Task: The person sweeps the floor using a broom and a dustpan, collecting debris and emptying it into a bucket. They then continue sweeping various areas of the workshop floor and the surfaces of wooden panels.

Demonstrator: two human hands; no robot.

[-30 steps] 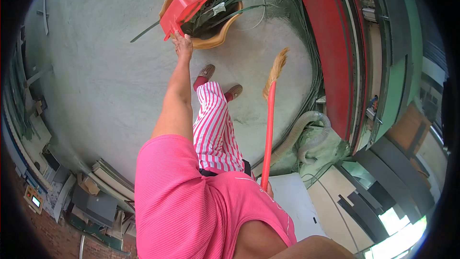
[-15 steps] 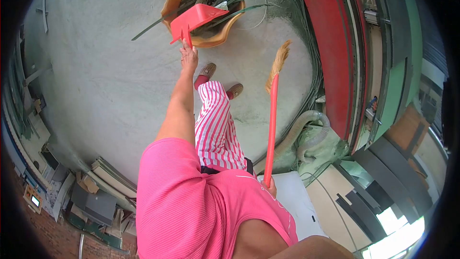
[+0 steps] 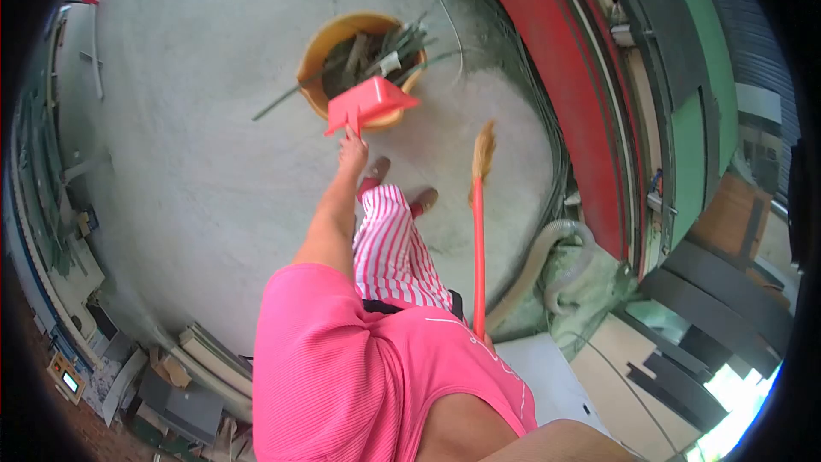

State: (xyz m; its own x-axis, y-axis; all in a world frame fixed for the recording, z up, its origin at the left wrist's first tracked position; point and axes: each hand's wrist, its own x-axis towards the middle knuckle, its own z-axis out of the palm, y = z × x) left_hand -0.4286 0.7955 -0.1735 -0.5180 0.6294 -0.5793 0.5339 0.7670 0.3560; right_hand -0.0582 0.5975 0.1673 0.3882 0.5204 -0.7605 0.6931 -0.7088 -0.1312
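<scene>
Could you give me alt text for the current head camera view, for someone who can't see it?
A person in a pink top on a grey floor holds a red dustpan in the left hand, at the near rim of a yellow tub of long strips. The right hand, mostly hidden, holds a red-handled broom.
</scene>
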